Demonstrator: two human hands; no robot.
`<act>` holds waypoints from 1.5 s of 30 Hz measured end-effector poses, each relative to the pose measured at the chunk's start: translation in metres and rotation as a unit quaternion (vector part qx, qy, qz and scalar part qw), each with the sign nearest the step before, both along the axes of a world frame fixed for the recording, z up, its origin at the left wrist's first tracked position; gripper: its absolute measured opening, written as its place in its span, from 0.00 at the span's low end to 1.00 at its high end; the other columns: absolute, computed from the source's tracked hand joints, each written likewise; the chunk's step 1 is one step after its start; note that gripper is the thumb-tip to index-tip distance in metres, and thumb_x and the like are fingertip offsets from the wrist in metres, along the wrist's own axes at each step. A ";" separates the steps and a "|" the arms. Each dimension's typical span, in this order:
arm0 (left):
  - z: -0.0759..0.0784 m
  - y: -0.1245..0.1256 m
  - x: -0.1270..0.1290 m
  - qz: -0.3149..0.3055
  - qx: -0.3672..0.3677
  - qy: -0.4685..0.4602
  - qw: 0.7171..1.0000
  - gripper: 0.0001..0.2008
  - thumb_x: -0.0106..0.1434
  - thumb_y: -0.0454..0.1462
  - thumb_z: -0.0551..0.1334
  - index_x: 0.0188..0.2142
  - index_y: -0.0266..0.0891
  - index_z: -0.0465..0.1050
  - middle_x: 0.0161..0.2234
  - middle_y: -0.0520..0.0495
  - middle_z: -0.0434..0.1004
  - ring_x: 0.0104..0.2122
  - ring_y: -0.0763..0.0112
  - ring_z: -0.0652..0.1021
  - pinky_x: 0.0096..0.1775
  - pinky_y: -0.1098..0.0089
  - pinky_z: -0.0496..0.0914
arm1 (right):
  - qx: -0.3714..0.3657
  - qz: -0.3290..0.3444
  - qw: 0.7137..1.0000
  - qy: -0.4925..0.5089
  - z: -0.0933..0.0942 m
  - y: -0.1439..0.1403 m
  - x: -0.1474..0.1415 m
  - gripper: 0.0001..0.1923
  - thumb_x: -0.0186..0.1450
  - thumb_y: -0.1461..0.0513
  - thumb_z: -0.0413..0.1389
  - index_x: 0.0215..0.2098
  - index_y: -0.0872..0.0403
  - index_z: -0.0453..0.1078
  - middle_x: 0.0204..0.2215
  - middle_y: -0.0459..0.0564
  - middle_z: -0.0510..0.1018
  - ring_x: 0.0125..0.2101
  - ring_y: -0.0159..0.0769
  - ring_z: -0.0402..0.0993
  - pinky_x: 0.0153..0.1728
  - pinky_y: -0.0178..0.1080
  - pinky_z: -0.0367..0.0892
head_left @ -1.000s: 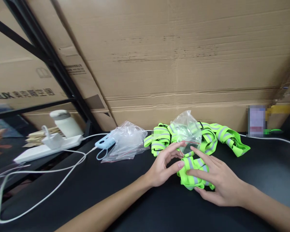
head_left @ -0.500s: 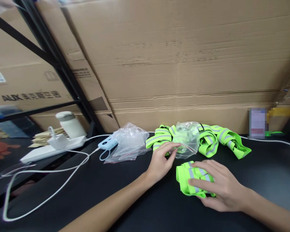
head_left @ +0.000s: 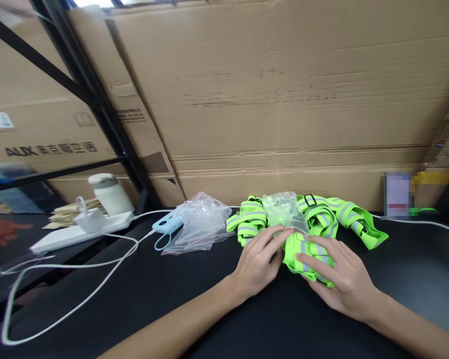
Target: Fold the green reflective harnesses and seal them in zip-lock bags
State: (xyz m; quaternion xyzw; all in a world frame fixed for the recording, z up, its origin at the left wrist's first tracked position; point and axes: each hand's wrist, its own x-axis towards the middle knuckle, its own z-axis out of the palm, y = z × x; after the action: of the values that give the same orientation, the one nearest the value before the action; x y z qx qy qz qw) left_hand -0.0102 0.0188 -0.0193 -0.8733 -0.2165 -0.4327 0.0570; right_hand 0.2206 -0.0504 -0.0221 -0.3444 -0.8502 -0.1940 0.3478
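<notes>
My right hand (head_left: 336, 279) grips a folded neon-green reflective strap (head_left: 307, 252) and holds it against the mouth of a small clear zip bag (head_left: 283, 209). My left hand (head_left: 260, 262) pinches the bag's open edge beside the strap. Whether the strap is inside the bag I cannot tell. Behind them lies a heap of more green reflective straps (head_left: 340, 214) on the black table (head_left: 172, 299).
A pile of empty clear bags (head_left: 200, 222) lies left of the hands, beside a light-blue power bank (head_left: 166, 223). A white power strip (head_left: 78, 232), its cable (head_left: 60, 309) and a white bottle (head_left: 108, 192) sit far left. Large cardboard boxes (head_left: 284, 99) wall the back.
My right hand lifted the folded strap off the table and brought it up to the bag's mouth. My left hand shifted its hold on the bag's edge. The bag sank lower.
</notes>
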 end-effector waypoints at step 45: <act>0.017 -0.016 0.014 -0.091 0.173 0.007 0.981 0.09 0.65 0.27 0.63 0.44 0.35 0.74 0.32 0.46 0.78 0.33 0.67 0.77 0.35 0.69 0.76 | -0.088 -0.081 0.985 0.126 -0.007 0.004 -0.011 0.17 0.70 0.62 0.52 0.57 0.53 0.63 0.47 0.57 0.73 0.48 0.47 0.74 0.44 0.46 0.74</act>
State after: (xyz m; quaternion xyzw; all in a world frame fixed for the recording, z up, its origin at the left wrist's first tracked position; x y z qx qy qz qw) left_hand 0.0034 0.0029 -0.0025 -0.8693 -0.0571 -0.4609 0.1694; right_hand 0.2094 -0.0467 -0.0289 -0.4632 -0.7825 -0.1008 0.4037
